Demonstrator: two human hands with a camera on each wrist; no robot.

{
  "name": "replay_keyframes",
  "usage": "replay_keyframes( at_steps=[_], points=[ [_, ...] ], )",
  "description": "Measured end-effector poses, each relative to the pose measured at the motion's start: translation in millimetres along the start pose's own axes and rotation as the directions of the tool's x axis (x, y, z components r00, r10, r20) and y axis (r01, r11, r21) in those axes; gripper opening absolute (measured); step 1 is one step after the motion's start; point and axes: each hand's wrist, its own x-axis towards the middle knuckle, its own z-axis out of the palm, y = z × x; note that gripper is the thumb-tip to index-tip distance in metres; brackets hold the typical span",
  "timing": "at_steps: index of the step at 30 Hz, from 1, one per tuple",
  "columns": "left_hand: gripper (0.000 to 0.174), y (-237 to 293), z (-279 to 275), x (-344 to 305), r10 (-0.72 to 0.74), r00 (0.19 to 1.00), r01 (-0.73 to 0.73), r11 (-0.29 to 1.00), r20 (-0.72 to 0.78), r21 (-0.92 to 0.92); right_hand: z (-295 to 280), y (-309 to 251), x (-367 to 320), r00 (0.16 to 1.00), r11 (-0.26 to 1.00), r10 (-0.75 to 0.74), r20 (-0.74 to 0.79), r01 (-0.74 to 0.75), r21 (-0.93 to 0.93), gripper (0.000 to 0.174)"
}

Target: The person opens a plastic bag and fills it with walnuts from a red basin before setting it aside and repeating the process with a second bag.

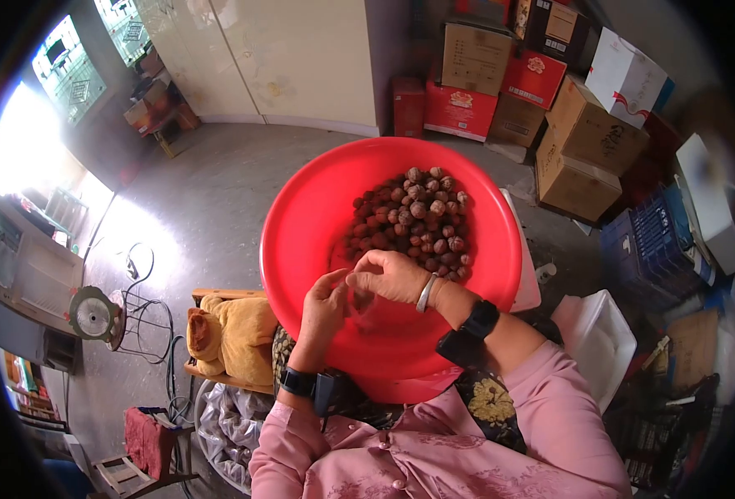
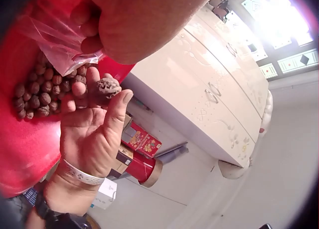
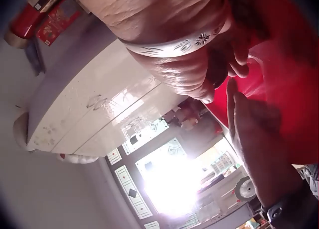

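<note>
"Where are the walnuts (image 1: 418, 209)?"

"Heaped in the red basin (image 1: 299, 218), towards its far right side. One more walnut (image 2: 108, 87) is up in the right hand (image 1: 394, 277)."

"How does that hand hold it?"

"Between thumb and fingers, palm showing in the left wrist view. A pale bracelet (image 1: 425, 293) circles that wrist."

"And the left hand (image 1: 321, 316)?"

"Its fingers are bent, pinching a clear bag (image 2: 54, 38) that hangs over the basin. I can't tell whether anything is inside the bag."

"Are the hands close together?"

"Yes, fingertips near each other above the near part of the basin; whether they touch, I can't tell."

"What's beside the basin?"

"A yellow cushion (image 1: 247, 333) on the left, a white tub (image 1: 604, 345) on the right."
</note>
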Motion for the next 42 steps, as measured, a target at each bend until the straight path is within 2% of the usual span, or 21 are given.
replay_keyframes(
  at_steps=[2, 4, 5, 7, 9, 10, 12, 13, 15, 20, 22, 25, 26, 28, 31, 35, 37, 38, 40, 41, 42],
  points=[
    [0.028, 2.0, -1.3, -2.1, 0.004, 1.0, -0.003, 0.999, -0.014, 0.039, -7.8, 0.7, 3.7, 0.973, 0.981, -0.158, -0.167, 0.134, -0.143, 0.03],
    [0.028, 6.3, -1.2, -4.2, -0.001, 1.0, 0.002, 0.997, -0.01, 0.075, -31.8, 1.1, 9.0, 0.945, 0.959, -0.12, -0.305, 0.031, -0.283, 0.025],
    [0.028, 8.1, -1.2, -5.0, -0.004, 1.0, 0.005, 0.994, -0.009, 0.113, -46.0, 8.9, 11.5, 0.925, 0.97, -0.075, -0.374, -0.019, -0.242, 0.024],
    [0.028, 8.9, -1.0, -5.4, -0.003, 1.0, 0.004, 0.993, -0.012, 0.121, -76.3, 14.1, 6.9, 0.839, 0.865, -0.164, -0.519, -0.131, -0.485, 0.023],
    [0.029, 9.7, -1.1, -5.8, -0.001, 1.0, 0.003, 0.992, -0.016, 0.128, -106.4, 33.6, 11.1, 0.809, 0.785, -0.11, -0.577, -0.286, -0.549, 0.018],
    [0.028, 10.5, -1.3, -6.1, -0.011, 1.0, 0.013, 0.991, -0.019, 0.131, -111.9, 25.9, 3.2, 0.806, 0.708, -0.034, -0.59, -0.397, -0.584, 0.025],
    [0.028, 8.9, -1.6, -5.1, -0.02, 1.0, 0.022, 0.991, -0.02, 0.134, -122.2, 40.1, 2.9, 0.774, 0.647, 0.045, -0.632, -0.505, -0.572, 0.035],
    [0.025, 5.2, -2.0, -3.6, -0.009, 0.999, 0.014, 0.993, -0.04, 0.117, -124.3, 47.1, 3.9, 0.773, 0.646, 0.045, -0.632, -0.505, -0.572, 0.035],
    [0.022, 1.9, -2.7, -2.1, 0.0, 0.998, 0.006, 0.995, -0.062, 0.1, -125.5, 62.1, 6.1, 0.731, 0.514, 0.171, -0.661, -0.638, -0.573, 0.038],
    [0.012, -4.1, -5.0, 1.6, 0.056, 0.988, -0.023, 0.975, -0.143, 0.222, -124.8, 92.8, 12.2, 0.678, 0.483, 0.239, -0.696, -0.704, -0.52, 0.035],
    [0.012, -9.0, -6.6, 3.8, 0.075, 0.987, -0.046, 0.979, -0.141, 0.197, -121.3, 102.3, 13.7, 0.642, 0.48, 0.157, -0.75, -0.714, -0.51, 0.035],
    [0.012, -14.7, -7.1, 6.3, 0.127, 0.981, -0.102, 0.98, -0.145, 0.169, -124.8, 104.2, 13.0, 0.664, 0.431, 0.182, -0.725, -0.717, -0.548, 0.039],
    [0.012, -16.0, -7.3, 6.9, 0.16, 0.975, -0.134, 0.976, -0.152, 0.169, -126.3, 102.9, 13.4, 0.666, 0.432, 0.181, -0.724, -0.715, -0.55, 0.039],
    [0.012, -17.7, -8.5, 8.3, 0.148, 0.976, -0.123, 0.979, -0.158, 0.162, -126.9, 88.9, 9.7, 0.676, 0.434, 0.291, -0.677, -0.724, -0.536, 0.044],
    [0.011, -12.7, -8.6, 6.4, 0.118, 0.979, -0.088, 0.981, -0.169, 0.172, -120.3, 77.7, 4.2, 0.637, 0.513, 0.248, -0.73, -0.726, -0.459, 0.04],
    [0.01, -6.7, -5.7, 4.0, 0.082, 0.98, -0.053, 0.985, -0.18, 0.164, -111.1, 66.5, 7.0, 0.64, 0.529, 0.242, -0.729, -0.717, -0.454, 0.036],
    [0.014, -9.2, -6.2, 4.5, 0.088, 0.982, -0.065, 0.988, -0.164, 0.143, -106.1, 58.8, 11.8, 0.758, 0.562, 0.213, -0.617, -0.611, -0.557, 0.038],
    [0.017, -10.1, -6.1, 4.8, 0.095, 0.985, -0.077, 0.99, -0.146, 0.122, -104.3, 54.5, 15.5, 0.758, 0.562, 0.213, -0.616, -0.611, -0.558, 0.038],
    [0.017, -7.0, -6.0, 3.8, 0.067, 0.987, -0.051, 0.992, -0.143, 0.118, -94.5, 34.2, 20.6, 0.856, 0.823, 0.422, -0.3, -0.5, -0.268, 0.039],
    [0.018, -5.1, -5.7, 3.3, 0.04, 0.989, -0.024, 0.993, -0.139, 0.115, -86.4, 25.7, 19.2, 0.856, 0.824, 0.422, -0.3, -0.5, -0.268, 0.039],
    [0.018, -4.0, -5.3, 3.0, 0.041, 0.99, -0.025, 0.993, -0.139, 0.115, -75.6, 17.1, 15.4, 0.91, 0.906, 0.328, -0.253, -0.379, -0.189, 0.037]
  ],
)
